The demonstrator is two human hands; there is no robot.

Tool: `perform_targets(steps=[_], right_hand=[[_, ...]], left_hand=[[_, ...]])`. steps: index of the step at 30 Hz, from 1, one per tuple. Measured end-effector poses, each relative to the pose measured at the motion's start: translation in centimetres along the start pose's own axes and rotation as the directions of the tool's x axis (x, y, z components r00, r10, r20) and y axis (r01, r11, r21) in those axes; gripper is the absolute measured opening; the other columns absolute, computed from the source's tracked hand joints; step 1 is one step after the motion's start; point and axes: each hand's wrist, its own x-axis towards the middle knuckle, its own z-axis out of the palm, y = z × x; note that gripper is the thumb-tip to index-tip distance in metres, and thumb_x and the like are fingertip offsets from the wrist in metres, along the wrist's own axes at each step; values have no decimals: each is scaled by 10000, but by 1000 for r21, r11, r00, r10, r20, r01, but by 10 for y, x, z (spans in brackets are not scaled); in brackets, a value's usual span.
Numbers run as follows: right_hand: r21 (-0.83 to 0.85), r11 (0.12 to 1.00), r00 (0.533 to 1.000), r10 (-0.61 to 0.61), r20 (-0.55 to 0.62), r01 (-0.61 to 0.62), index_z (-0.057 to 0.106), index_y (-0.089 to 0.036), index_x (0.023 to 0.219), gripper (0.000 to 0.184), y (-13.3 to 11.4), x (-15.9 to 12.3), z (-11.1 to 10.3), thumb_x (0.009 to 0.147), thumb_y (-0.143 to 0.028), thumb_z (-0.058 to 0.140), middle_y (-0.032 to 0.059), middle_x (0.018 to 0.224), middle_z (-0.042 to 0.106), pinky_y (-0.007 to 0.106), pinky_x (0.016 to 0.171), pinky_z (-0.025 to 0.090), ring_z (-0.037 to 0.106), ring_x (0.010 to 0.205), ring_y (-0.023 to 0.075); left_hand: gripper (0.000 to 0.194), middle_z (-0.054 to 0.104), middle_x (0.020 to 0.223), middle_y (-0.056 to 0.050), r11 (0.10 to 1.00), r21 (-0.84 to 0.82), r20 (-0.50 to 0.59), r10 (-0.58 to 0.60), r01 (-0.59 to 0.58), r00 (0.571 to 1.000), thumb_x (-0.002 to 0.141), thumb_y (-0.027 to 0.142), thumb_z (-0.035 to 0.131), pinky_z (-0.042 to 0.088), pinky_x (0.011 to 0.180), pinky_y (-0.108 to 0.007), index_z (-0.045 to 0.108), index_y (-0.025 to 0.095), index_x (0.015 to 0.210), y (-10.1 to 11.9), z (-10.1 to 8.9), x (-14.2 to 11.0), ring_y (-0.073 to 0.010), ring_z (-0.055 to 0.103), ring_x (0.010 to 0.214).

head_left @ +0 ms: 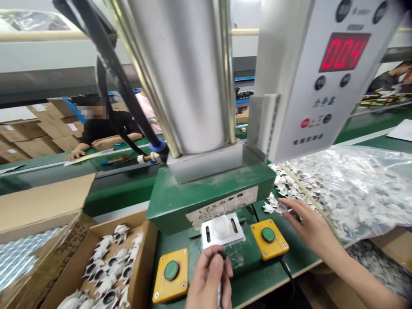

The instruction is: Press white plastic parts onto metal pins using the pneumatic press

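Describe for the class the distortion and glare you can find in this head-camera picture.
In the head view, wide-angle distortion makes the press's metal cylinder lean steeply, the clear plastic bag shows bright glare across its folds, and the red digital display stays sharp and readable.

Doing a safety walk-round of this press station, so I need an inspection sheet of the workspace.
Surface: green workbench beneath the press.
Job's things: white plastic plate with clear dome; yellow button box with green button; white parts in clear plastic bag.
Clutter: white parts in brown cardboard tray.
Grippers: left hand fingers pinch thin silver item; right hand fingers reach small clear piece.
Cables: black hoses beside silver press cylinder.
Surroundings: seated co-worker in black; stacked cardboard cartons.
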Motion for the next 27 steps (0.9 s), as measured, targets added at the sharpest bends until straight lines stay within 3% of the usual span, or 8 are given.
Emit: perform_targets(steps=[3,6,11,14,19,21,24,27], right_hand=[[245,957,987,140,75,-154,539,-313,1147,318,-31,-5,-12,874,-464,484,40,1208,527,328,766,503,592,927,224],[392,888,964,172,200,-240,567,-309,1122,352,-60,-8,-16,837,-512,528,46,1228,513,353,814,492,585,943,244],[450,850,944,148,294,-273,581,-290,1093,360,-83,-7,-13,829,-529,528,66,1187,531,428,911,433,546,984,273],[475,844,948,115,295,-250,585,-280,1089,364,-88,-2,-9,820,-522,545,73,1149,548,396,877,451,545,969,262],[519,841,955,-9,298,-154,594,-261,1036,271,-113,19,10,848,-443,525,65,1009,582,303,737,482,557,892,217],[430,896,946,-34,321,-114,616,-264,938,208,-125,28,20,843,-424,526,56,917,600,288,635,478,564,851,222],[258,965,938,-136,317,52,612,-262,809,140,-138,36,33,855,-352,514,41,804,630,316,646,452,581,806,234],[132,967,907,-251,337,218,557,-250,686,223,-142,37,39,880,-323,475,22,652,614,334,643,423,590,670,216]], left_hand=[[246,525,686,30,970,-236,12,58,-54,998,821,388,566,206,287,-129,514,202,973,23,19,8,-33,327,377],[122,494,703,22,905,-420,83,113,-68,990,833,262,531,214,301,-123,507,154,781,38,37,21,-20,308,403],[124,372,581,50,893,-449,176,122,-30,977,795,174,462,192,301,-120,503,140,683,46,51,33,-25,248,385],[147,387,575,41,909,-417,198,113,-21,974,768,175,467,185,295,-126,476,145,624,47,52,35,-26,252,378],[280,416,539,42,947,-311,80,108,-78,991,832,303,481,142,263,-144,443,160,594,41,33,27,-27,246,333],[278,409,541,59,950,-299,-9,92,-90,996,836,362,514,134,262,-138,450,169,646,38,18,18,-25,242,328],[192,395,537,82,945,-304,-112,94,-124,989,847,392,517,142,266,-127,526,200,839,36,-5,4,-19,214,320],[196,375,526,87,946,-280,-172,120,-165,978,867,391,482,132,269,-117,540,212,923,36,-22,-7,-11,179,316]])
